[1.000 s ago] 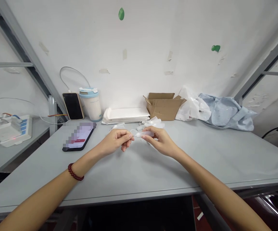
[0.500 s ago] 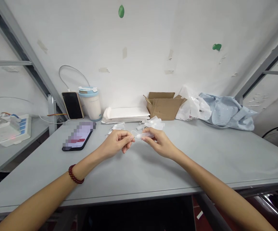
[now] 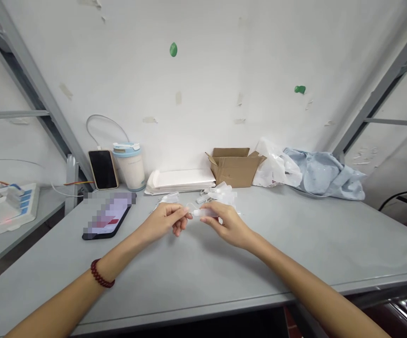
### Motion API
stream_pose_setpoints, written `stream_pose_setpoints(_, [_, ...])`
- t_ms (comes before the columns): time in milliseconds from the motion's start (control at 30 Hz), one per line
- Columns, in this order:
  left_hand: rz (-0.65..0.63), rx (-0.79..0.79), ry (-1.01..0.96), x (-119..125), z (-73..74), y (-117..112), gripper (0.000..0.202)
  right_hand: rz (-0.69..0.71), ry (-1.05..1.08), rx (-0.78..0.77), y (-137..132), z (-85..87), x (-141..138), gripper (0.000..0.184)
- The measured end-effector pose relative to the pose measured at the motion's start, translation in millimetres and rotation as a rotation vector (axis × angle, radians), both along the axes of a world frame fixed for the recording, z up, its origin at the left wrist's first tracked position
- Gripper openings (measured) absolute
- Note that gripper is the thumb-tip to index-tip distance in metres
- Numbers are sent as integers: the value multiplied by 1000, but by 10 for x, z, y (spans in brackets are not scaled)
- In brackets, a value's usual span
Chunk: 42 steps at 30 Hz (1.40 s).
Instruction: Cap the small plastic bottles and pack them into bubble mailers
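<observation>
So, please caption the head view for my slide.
Right hand holding a slim white plastic tube, left hand pinching near its tip.

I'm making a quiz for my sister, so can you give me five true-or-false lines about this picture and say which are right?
1. The right hand holds a small whitish tube. True.
2. The dark red bracelet is on the right arm. False: it is on the left arm.
3. The blue-lidded cup stands beside the upright phone. True.
4. The cardboard box is closed. False: its flaps are open.
5. The left hand is spread wide. False: its thumb and finger pinch together near the tube's tip.
</observation>
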State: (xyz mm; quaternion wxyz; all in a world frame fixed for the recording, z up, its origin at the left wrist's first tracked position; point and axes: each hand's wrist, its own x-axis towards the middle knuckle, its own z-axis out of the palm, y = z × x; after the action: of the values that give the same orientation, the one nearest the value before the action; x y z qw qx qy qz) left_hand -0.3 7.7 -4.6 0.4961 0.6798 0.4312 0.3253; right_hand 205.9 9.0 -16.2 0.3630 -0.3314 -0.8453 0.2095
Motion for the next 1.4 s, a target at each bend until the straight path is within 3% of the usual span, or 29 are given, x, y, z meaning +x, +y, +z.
stream_pose_setpoints(700, [-25,61,135,-70,189,-43,25,-5,-7,65,17,-49,-6,21])
stream_pose_setpoints(1400, [-31,56,94,-15,83,-63,23,17,-31,213,25,-155,-17,19])
